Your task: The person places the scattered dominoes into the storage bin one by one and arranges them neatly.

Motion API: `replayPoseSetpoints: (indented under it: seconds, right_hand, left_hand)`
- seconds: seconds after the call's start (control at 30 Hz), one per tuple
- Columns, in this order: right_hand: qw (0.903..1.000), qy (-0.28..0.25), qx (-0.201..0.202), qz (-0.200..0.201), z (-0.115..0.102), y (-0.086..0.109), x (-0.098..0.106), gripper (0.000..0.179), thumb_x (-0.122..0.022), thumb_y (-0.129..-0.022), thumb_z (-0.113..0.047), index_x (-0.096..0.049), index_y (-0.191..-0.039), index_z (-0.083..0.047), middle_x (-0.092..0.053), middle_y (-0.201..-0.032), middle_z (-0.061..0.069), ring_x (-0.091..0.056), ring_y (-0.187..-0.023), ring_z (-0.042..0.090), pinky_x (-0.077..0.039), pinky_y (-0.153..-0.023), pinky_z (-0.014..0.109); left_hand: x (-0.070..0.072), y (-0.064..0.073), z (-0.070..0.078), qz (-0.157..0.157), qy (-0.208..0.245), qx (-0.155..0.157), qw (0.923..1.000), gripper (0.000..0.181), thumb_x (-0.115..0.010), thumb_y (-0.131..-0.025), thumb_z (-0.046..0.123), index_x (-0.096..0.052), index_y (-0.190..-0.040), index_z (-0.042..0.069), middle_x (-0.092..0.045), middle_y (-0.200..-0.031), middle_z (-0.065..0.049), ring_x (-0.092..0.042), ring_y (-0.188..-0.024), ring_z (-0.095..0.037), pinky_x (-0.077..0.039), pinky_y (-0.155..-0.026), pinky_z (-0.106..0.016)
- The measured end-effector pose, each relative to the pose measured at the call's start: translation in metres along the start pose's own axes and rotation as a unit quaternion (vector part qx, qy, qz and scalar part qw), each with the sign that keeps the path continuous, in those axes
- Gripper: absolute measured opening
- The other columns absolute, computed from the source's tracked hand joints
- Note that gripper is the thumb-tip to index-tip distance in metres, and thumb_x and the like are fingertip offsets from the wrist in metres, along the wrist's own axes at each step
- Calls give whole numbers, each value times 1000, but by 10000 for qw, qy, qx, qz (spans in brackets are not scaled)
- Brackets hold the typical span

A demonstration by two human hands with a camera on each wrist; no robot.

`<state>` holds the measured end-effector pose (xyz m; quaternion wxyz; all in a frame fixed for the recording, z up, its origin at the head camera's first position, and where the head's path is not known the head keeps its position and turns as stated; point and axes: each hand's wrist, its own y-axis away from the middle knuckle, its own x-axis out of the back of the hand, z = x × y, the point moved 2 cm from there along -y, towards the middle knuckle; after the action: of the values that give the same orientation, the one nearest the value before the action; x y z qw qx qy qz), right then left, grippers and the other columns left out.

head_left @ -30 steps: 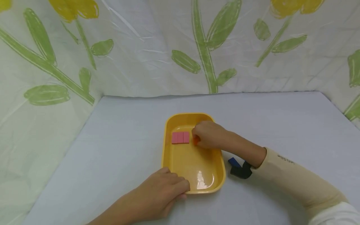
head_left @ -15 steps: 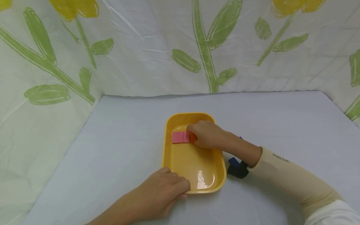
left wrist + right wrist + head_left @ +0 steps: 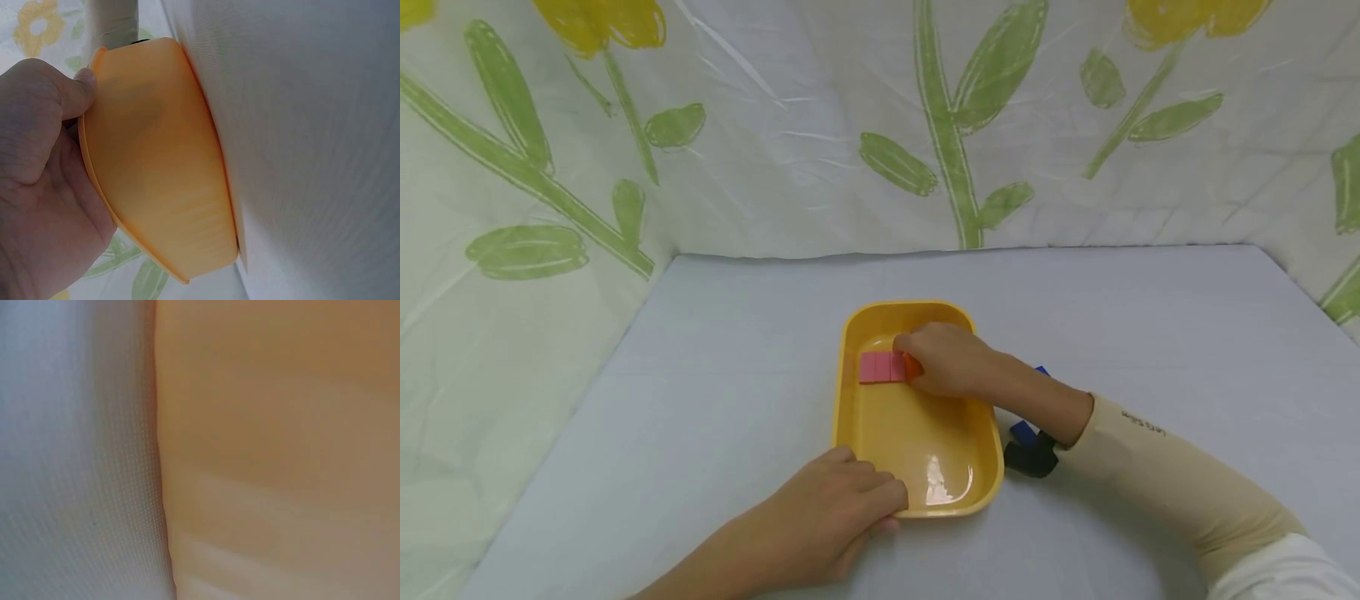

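A yellow plastic tray (image 3: pixel 917 433) stands on the table in the head view. My left hand (image 3: pixel 831 517) grips its near rim, with the thumb (image 3: pixel 85 84) on the rim in the left wrist view. Inside the tray, three flat pink blocks (image 3: pixel 882 367) lie side by side in a row. At the right end of that row, my right hand (image 3: pixel 947 358) pinches an orange block (image 3: pixel 912 367), mostly hidden by the fingers. The right wrist view holds only the tray's outer wall (image 3: pixel 281 456) and the cloth; the hand is out of its sight.
Right of the tray, a blue block (image 3: pixel 1023 432) lies on the pale cloth table (image 3: pixel 737 333). Another blue piece (image 3: pixel 1042 370) peeks out behind the right forearm. A black device (image 3: pixel 1032 458) sits under the right wrist. A flower-printed curtain (image 3: pixel 775 167) closes the back and sides.
My right hand has shifted slightly left, bringing the orange block up against the pink row. A blue piece behind the forearm has come into sight. The left hand and tray stay put.
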<state>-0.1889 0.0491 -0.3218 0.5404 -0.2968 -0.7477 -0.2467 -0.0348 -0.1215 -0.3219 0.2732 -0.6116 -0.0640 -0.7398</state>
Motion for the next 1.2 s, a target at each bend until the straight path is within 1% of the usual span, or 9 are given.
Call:
replayPoseSetpoints:
  seconds: [0.13,0.27,0.47,0.63,0.87,1.07,1.2]
  right_hand:
    - [10000,-26,-18,15,0,0,-1,25,-78,-87,-14,-68,-109,-8,-63,-87,0,-55,-80,17,-50,-77,28]
    - [10000,-46,60,60,-1,0,0,26,-78,-86,-13,-68,-109,-7,-62,-85,0,-55,-78,17,-49,-76,28]
    - [9999,-94,79,76,-1,0,-1,27,-79,-86,-13,-68,-109,-7,-62,-84,0,-54,-78,17,-49,-75,28]
    - [9998,-157,114,60,-1,-1,-1,30,-79,-85,-14,-68,-112,-9,-64,-88,-2,-55,-81,17,-48,-78,28]
    - [9990,-150,393,160,-3,-2,-1,28,-79,-85,-11,-67,-110,-5,-64,-87,-1,-55,-79,18,-48,-78,29]
    - [9990,-293,328,127,-3,-2,-1,29,-78,-87,-13,-67,-112,-6,-64,-89,-1,-55,-81,18,-49,-79,29]
    - [9988,-350,334,113,-4,-2,-1,28,-77,-87,-12,-67,-113,-6,-63,-89,0,-55,-81,18,-49,-79,29]
  left_hand:
    - [0,0,0,-64,-11,36,10000,13,-63,-99,22,-51,-95,19,-46,-81,14,-44,-70,-4,-30,-70,-20]
    - [0,0,0,-58,-21,32,10000,13,-63,-98,22,-51,-95,19,-46,-81,14,-45,-70,-4,-30,-70,-20]
    - [0,0,0,-149,23,99,9998,12,-63,-99,22,-52,-96,20,-46,-82,15,-45,-71,-3,-31,-71,-20]
    - [-1,1,0,-34,-59,9,10000,12,-63,-99,22,-51,-95,20,-45,-80,14,-44,-70,-3,-30,-70,-20]
    - [-1,1,-1,75,-141,-88,9998,13,-63,-98,23,-51,-95,20,-45,-80,14,-44,-70,-3,-30,-70,-20]
    - [-1,0,-1,142,-135,-128,9997,14,-62,-99,23,-50,-94,20,-43,-79,14,-43,-68,-2,-29,-69,-19]
    - [0,0,0,53,-123,-69,9999,14,-63,-98,23,-50,-94,20,-43,-79,14,-43,-69,-3,-30,-70,-20]
